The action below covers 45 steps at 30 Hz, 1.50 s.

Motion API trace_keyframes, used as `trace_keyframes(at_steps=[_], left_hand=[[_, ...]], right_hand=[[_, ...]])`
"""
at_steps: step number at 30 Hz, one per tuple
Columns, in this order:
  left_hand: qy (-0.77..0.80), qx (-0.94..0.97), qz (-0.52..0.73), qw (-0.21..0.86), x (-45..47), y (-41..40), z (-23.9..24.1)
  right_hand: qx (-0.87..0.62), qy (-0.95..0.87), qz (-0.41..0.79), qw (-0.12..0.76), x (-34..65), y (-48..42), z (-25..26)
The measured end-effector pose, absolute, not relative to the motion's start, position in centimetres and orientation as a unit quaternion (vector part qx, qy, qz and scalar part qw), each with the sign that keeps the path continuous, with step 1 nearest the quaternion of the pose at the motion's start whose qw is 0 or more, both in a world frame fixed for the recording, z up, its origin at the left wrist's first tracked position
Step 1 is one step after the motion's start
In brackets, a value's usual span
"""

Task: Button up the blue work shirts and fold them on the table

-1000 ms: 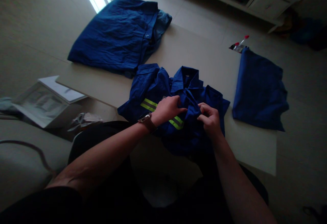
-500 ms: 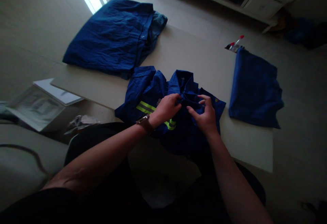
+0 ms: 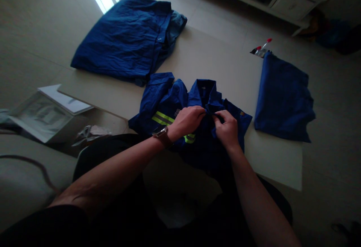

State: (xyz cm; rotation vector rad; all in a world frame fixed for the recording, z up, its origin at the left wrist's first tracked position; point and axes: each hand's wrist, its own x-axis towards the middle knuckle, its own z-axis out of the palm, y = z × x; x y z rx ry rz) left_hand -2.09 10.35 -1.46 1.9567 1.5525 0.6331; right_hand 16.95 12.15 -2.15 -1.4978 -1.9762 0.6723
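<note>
A dark blue work jacket [image 3: 160, 94] with yellow-green reflective strips lies in front of me, its collar pointing away and its lower part hanging over the near table edge. My left hand [image 3: 189, 121], below a wristwatch [image 3: 161, 132], is closed on the front edge of the jacket just under the collar. Opposite it, my right hand [image 3: 226, 126] pinches the other front edge with thumb and fingers. Both hands almost meet at the front opening. My fingertips partly hide the cloth there, and I cannot make out any button.
On the white table [image 3: 214, 51], folded blue clothing [image 3: 121, 40] lies at the far left. Another folded blue garment [image 3: 283, 98] is at the right, beside red-capped items [image 3: 263, 47]. A white box [image 3: 42, 115] stands left of the table. A white cabinet [image 3: 293, 4] is behind.
My right hand's fingers, spread before, have closed on the jacket's front edge. My left hand has shifted slightly right, bringing the hands closer together. The view has moved a little.
</note>
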Motion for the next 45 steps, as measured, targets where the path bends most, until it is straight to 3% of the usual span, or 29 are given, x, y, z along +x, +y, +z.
trace_keyframes(at_steps=[16, 26, 45], left_hand=[[0.604, 0.735, 0.151, 0.268, -2.2, 10.0, -0.7], [0.583, 0.748, 0.162, 0.273, -2.4, 10.1, -0.7], [0.546, 0.781, 0.151, 0.264, -2.2, 10.4, -1.1]], right_hand=[[-0.516, -0.784, 0.261, 0.225, 16.1, 11.4, -1.8], [-0.515, -0.758, 0.289, 0.275, 16.5, 11.7, -2.2], [-0.588, -0.713, 0.284, 0.256, 16.0, 11.4, -2.6]])
